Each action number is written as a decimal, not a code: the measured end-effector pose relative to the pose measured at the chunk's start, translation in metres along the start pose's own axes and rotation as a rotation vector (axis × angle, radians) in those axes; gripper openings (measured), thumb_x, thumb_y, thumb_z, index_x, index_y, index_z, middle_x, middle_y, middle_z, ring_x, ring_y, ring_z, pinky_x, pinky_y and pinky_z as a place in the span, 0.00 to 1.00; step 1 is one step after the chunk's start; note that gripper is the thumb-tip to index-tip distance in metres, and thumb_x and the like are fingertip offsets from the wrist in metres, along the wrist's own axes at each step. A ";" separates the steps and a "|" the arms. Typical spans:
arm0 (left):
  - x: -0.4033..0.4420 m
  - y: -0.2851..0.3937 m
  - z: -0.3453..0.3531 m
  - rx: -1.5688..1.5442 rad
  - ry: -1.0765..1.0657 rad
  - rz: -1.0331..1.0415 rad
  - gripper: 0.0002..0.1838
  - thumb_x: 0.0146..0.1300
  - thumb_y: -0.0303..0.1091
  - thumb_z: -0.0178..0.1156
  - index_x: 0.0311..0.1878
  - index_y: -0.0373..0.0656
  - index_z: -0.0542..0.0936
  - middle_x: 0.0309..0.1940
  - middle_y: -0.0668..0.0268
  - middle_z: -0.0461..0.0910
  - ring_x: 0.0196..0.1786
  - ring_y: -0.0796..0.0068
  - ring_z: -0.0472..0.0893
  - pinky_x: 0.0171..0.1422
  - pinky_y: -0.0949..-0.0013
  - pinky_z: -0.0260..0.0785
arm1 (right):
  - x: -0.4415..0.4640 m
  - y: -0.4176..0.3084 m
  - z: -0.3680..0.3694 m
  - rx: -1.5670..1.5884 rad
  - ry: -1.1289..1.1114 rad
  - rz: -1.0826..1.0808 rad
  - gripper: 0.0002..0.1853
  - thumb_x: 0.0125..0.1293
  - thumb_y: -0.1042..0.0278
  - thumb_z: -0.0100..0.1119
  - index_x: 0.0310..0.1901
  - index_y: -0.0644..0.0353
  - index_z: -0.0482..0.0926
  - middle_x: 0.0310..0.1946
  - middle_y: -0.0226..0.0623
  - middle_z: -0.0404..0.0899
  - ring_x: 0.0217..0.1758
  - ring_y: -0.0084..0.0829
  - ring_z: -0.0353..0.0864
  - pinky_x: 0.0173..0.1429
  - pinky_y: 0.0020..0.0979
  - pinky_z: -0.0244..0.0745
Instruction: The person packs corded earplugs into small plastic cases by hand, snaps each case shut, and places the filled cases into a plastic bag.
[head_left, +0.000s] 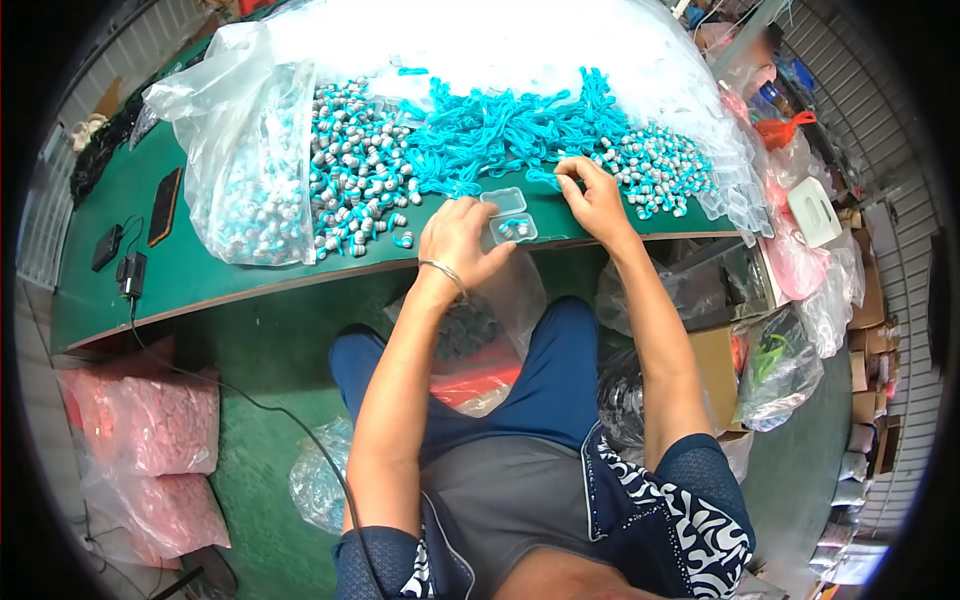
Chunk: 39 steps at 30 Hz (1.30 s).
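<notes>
One open clear case (504, 204) points lengthwise toward teal cords (500, 132).

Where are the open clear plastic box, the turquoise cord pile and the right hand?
Open clear plastic box (504, 201), head view: inside its far half.
Turquoise cord pile (490, 137), head view: middle of the heap.
Right hand (598, 203), head view: back of the hand.
</notes>
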<state>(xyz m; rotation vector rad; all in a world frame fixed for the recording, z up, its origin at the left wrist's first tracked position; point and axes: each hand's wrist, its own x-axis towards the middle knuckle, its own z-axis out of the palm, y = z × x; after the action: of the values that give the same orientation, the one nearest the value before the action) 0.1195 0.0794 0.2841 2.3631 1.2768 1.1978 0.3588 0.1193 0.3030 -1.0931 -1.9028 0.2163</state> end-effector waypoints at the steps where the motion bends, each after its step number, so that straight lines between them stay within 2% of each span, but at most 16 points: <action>1: 0.000 -0.001 0.000 -0.004 0.003 0.000 0.23 0.45 0.42 0.73 0.45 0.43 0.81 0.37 0.62 0.78 0.43 0.57 0.78 0.47 0.58 0.72 | -0.001 -0.015 -0.001 0.044 -0.024 0.041 0.06 0.60 0.75 0.60 0.39 0.62 0.78 0.34 0.39 0.80 0.35 0.35 0.80 0.42 0.34 0.73; 2: -0.001 -0.001 0.000 -0.004 0.004 -0.002 0.23 0.45 0.42 0.73 0.45 0.43 0.81 0.37 0.62 0.78 0.43 0.57 0.78 0.47 0.58 0.72 | -0.003 -0.024 -0.002 0.044 -0.026 0.040 0.06 0.60 0.75 0.60 0.39 0.62 0.78 0.34 0.39 0.80 0.35 0.35 0.80 0.42 0.34 0.73; 4: -0.001 -0.003 0.000 -0.018 -0.001 0.006 0.24 0.45 0.43 0.73 0.45 0.43 0.81 0.37 0.62 0.78 0.43 0.58 0.78 0.47 0.59 0.72 | -0.006 -0.037 0.000 -0.015 -0.125 -0.096 0.06 0.60 0.73 0.62 0.39 0.60 0.79 0.34 0.36 0.81 0.38 0.37 0.81 0.48 0.36 0.71; 5: -0.001 -0.004 -0.001 -0.016 -0.002 0.004 0.24 0.45 0.43 0.73 0.45 0.43 0.81 0.37 0.62 0.78 0.43 0.58 0.78 0.47 0.59 0.72 | -0.009 -0.041 0.002 0.003 -0.152 -0.081 0.05 0.60 0.71 0.63 0.38 0.58 0.79 0.33 0.33 0.81 0.40 0.37 0.80 0.52 0.38 0.67; 16: 0.000 -0.002 -0.002 -0.016 -0.032 -0.008 0.25 0.45 0.43 0.73 0.47 0.44 0.81 0.37 0.62 0.78 0.43 0.59 0.78 0.46 0.59 0.71 | -0.017 -0.042 0.014 -0.120 -0.192 -0.154 0.04 0.59 0.72 0.62 0.36 0.56 0.79 0.33 0.32 0.80 0.42 0.36 0.79 0.52 0.38 0.66; 18: -0.001 -0.004 0.001 -0.002 -0.007 0.009 0.25 0.45 0.43 0.73 0.47 0.44 0.81 0.37 0.62 0.78 0.43 0.59 0.78 0.46 0.59 0.71 | -0.013 -0.040 0.014 -0.041 -0.142 -0.093 0.04 0.59 0.71 0.62 0.37 0.56 0.80 0.33 0.32 0.80 0.42 0.37 0.78 0.51 0.38 0.66; 23: 0.000 -0.003 0.001 -0.001 -0.011 0.002 0.26 0.45 0.44 0.73 0.48 0.44 0.81 0.37 0.62 0.78 0.43 0.59 0.78 0.47 0.59 0.71 | -0.013 -0.033 0.018 -0.011 -0.194 -0.021 0.04 0.60 0.71 0.62 0.36 0.57 0.80 0.34 0.31 0.81 0.42 0.36 0.79 0.51 0.38 0.66; 32: 0.000 -0.001 0.000 -0.030 -0.014 -0.014 0.23 0.46 0.41 0.72 0.47 0.45 0.81 0.37 0.63 0.78 0.41 0.59 0.77 0.45 0.59 0.71 | -0.008 -0.046 0.012 -0.246 -0.247 -0.231 0.05 0.59 0.72 0.62 0.38 0.55 0.80 0.34 0.31 0.79 0.44 0.35 0.78 0.50 0.37 0.66; 35: -0.001 -0.002 0.000 -0.013 0.010 0.029 0.22 0.47 0.41 0.71 0.46 0.46 0.81 0.37 0.63 0.78 0.41 0.60 0.77 0.45 0.59 0.70 | -0.010 -0.045 0.011 -0.172 -0.299 -0.177 0.06 0.58 0.73 0.63 0.38 0.57 0.80 0.36 0.34 0.79 0.46 0.37 0.78 0.51 0.39 0.69; 37: -0.001 -0.001 -0.001 -0.016 -0.008 0.023 0.20 0.47 0.40 0.71 0.44 0.46 0.82 0.36 0.63 0.78 0.41 0.59 0.77 0.45 0.58 0.70 | -0.015 -0.043 0.014 -0.022 -0.232 -0.176 0.08 0.56 0.75 0.63 0.39 0.60 0.81 0.38 0.38 0.80 0.48 0.40 0.78 0.52 0.41 0.72; 39: -0.001 0.000 -0.002 -0.023 -0.021 0.008 0.20 0.47 0.40 0.71 0.44 0.46 0.82 0.37 0.63 0.78 0.43 0.59 0.77 0.47 0.58 0.71 | -0.020 -0.039 0.015 -0.010 -0.210 -0.179 0.09 0.56 0.77 0.64 0.40 0.61 0.81 0.39 0.39 0.81 0.48 0.41 0.79 0.52 0.41 0.73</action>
<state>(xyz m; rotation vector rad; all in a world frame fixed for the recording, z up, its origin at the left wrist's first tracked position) 0.1172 0.0781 0.2848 2.3606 1.2420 1.1803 0.3274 0.0844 0.3026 -0.9293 -2.1782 0.2282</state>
